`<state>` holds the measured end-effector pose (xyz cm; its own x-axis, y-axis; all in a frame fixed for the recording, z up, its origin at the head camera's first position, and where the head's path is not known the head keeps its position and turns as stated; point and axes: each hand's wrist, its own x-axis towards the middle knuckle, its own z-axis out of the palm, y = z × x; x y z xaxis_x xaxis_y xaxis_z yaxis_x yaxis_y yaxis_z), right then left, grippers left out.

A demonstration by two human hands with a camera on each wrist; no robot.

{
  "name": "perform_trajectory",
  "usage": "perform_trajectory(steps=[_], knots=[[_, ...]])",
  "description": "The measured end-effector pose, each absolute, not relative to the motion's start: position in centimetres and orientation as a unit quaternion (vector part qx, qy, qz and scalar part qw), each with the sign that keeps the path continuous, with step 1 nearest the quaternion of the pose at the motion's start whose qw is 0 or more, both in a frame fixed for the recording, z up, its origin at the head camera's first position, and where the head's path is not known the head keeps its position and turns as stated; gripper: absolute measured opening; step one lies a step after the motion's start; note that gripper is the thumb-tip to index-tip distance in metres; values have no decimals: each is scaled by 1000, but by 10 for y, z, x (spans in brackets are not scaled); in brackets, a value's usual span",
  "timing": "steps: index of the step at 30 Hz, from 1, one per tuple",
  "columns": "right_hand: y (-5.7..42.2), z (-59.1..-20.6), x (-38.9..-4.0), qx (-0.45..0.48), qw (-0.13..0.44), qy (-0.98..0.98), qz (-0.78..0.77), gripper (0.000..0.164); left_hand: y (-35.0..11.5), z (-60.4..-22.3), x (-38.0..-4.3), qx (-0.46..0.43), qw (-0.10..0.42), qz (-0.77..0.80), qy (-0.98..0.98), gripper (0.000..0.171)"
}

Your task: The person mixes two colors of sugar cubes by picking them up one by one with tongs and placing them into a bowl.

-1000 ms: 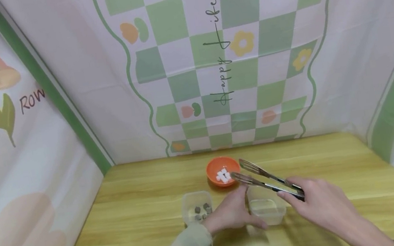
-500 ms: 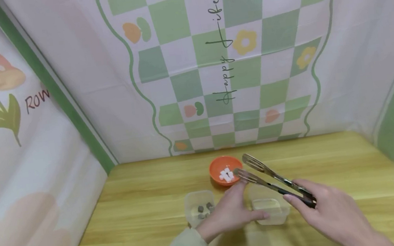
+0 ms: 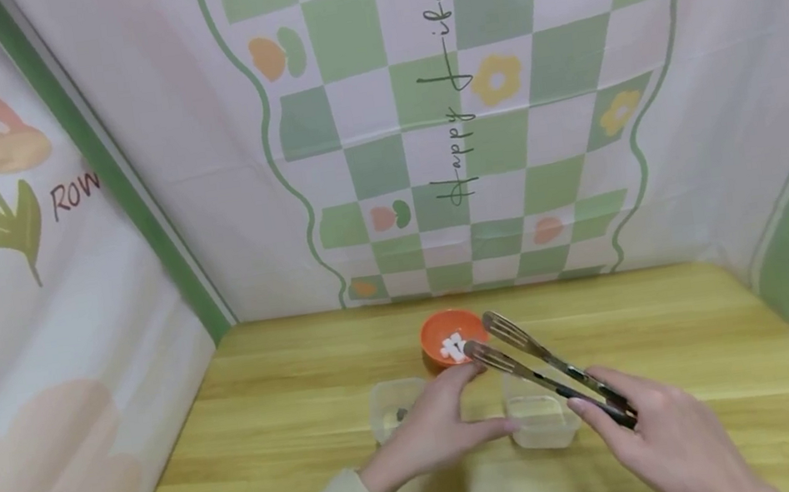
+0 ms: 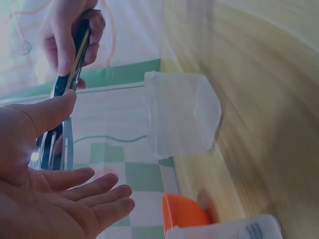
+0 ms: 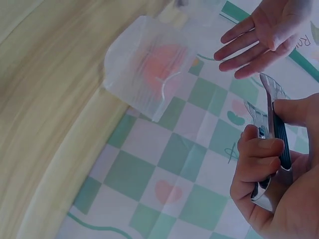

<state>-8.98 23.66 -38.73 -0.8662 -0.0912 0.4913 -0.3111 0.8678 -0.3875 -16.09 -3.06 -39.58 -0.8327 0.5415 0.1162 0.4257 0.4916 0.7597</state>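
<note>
Metal tongs (image 3: 550,359) with dark handles are gripped in my right hand (image 3: 666,426), their two arms spread apart. My left hand (image 3: 435,429) hovers with fingers extended and thumb apart, holding nothing. In the head view it overlaps the left clear plastic box (image 3: 384,403), where a dark grey cube (image 3: 401,414) shows and the rest is hidden. Beneath the tongs stands a second clear box (image 3: 544,427), with nothing visible inside. An orange bowl (image 3: 438,325) with several small white cubes (image 3: 454,345) sits behind both boxes; the tong tips overlap its right rim from above.
The wooden table (image 3: 292,378) ends at a back curtain (image 3: 370,182) with green and white checks. Side curtains (image 3: 23,348) with flower prints close off the left and right.
My left hand has drawn left and away from the right box, now covering more of the left box. The tongs have stayed spread over the right box, shifting only slightly.
</note>
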Motion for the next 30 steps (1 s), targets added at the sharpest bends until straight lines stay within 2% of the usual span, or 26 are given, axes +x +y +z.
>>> perform_trajectory(steps=[5, 13, 22, 30], knots=[[233, -388, -88, 105, 243, -934, 239, 33, -45, -395, -159, 289, 67, 415, 860, 76], [228, -387, -87, 96, 216, -940, 246, 38, -74, -385, -155, 273, 51, 432, 858, 70], [225, -392, -89, 135, 219, -936, 239, 32, -109, -380, -151, 255, 28, 449, 856, 75], [220, -391, -91, 146, 210, -938, 232, 36, -136, -387, -155, 210, 4, 459, 863, 77]])
